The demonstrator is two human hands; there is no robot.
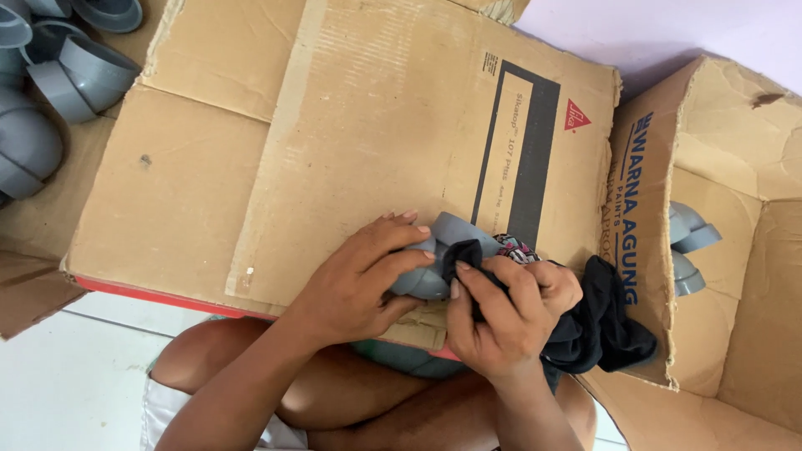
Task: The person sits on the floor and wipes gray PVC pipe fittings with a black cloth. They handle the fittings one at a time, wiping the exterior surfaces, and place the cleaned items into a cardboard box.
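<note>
Wiping is in hand: left hand fingers curl around the grey pipe elbow atop the flattened cardboard box, right hand fingers pinch a dark cloth against it; turning the elbow likely comes next.

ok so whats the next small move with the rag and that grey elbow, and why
Probably turn the elbow a little in the left hand to bring an unwiped side up: the right hand presses the black rag on just one patch, and the left fingers cover the rest.

Grey pipe elbow, black cloth, brown cardboard box, white floor
</note>
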